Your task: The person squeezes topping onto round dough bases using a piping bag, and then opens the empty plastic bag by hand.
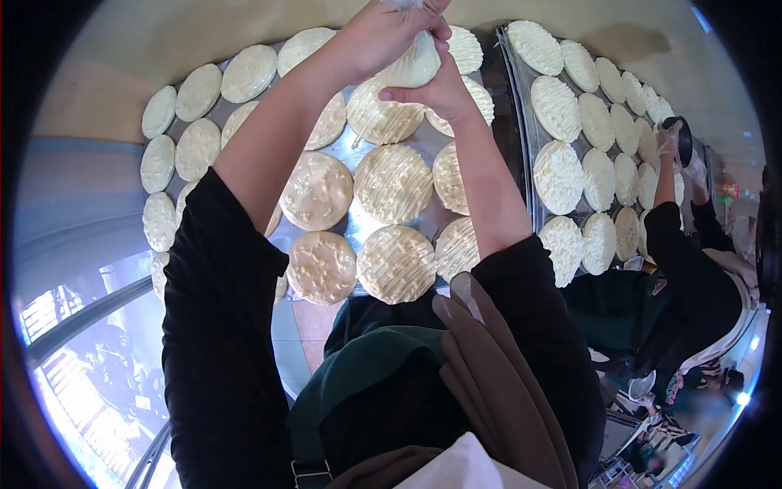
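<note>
My left hand (399, 28) is closed around the upper part of a clear piping bag (414, 65) filled with pale cream. Wrapped around the bag's side is my right hand (444, 88), its thumb stretched across the bulging cream. The bag's tip cannot be made out. Beneath both hands lie round flat cakes (393, 183) in rows on a shiny metal tray (362, 220). Piped stripes cover several of the cakes in the middle and right columns. Other cakes, such as a smoother one (316, 191) to the left, carry pale lumps and a glossy coating.
A second tray (528, 163) of striped and lumpy cakes (556, 108) stands to the right, across a dark gap. Beyond it, a co-worker's gloved hand (668, 140) is by a dark round container (684, 140). A metal rail (90, 314) runs at the lower left.
</note>
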